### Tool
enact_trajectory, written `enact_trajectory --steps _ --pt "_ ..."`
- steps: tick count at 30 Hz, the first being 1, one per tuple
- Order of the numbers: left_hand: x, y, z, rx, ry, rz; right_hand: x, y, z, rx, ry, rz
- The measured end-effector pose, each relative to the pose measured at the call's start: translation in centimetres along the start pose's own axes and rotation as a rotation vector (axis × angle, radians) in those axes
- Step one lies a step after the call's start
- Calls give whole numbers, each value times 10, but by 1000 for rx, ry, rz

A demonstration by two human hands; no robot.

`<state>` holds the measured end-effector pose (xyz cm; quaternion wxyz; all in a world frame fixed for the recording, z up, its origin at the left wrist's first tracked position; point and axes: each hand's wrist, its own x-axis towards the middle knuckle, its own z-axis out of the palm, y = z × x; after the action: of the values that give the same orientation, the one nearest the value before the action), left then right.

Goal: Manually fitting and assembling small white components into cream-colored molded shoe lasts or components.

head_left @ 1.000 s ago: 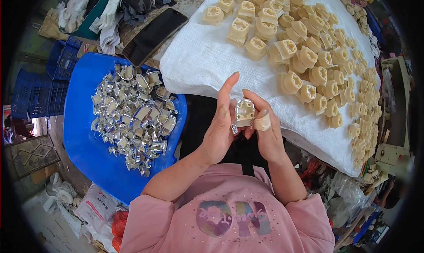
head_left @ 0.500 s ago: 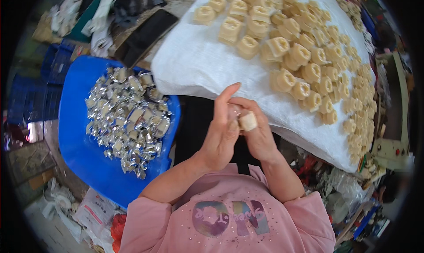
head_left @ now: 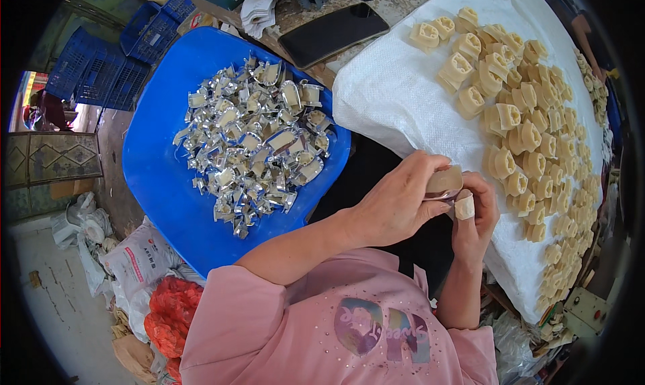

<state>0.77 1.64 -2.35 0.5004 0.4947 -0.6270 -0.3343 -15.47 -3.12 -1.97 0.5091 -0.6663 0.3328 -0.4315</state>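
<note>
Between my two hands is a small beige piece with a shiny silver edge (head_left: 443, 183). My left hand (head_left: 396, 200) grips it, fingers over the top and thumb beneath. My right hand (head_left: 477, 220) is curled at the piece's other end, its fingertips close against it. A pale wrap (head_left: 463, 208) covers the tip of my right thumb. To the left, a blue plastic tub (head_left: 154, 163) holds a heap of beige-and-silver pieces (head_left: 259, 143). Many plain beige moulded pieces (head_left: 524, 136) lie spread on a white woven sheet (head_left: 396, 82) on the right.
Behind the tub lies a black phone (head_left: 334, 34) on the worktop, near white gloves (head_left: 259, 9). Blue crates (head_left: 97, 66) stand at the far left. A white printed sack (head_left: 138, 257) and a red bag (head_left: 173, 314) are on the floor at lower left.
The view has turned, so the tub and sheet sit differently in it. My hands have shifted, and the piece between them now shows its beige face and silver edge more plainly.
</note>
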Motion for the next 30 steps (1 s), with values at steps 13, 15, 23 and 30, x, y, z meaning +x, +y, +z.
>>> enact_trajectory --steps 13,15,23,30 --pt "-7 12 -5 92 44 120 12 0 -7 157 -226 147" --pt "-6 12 -4 105 58 102 7 -2 2 -46 -110 58" --pt "-4 6 0 103 119 129 -1 2 4 650 -95 384" --pt "-2 4 24 325 300 164 -11 16 17 30 126 301"
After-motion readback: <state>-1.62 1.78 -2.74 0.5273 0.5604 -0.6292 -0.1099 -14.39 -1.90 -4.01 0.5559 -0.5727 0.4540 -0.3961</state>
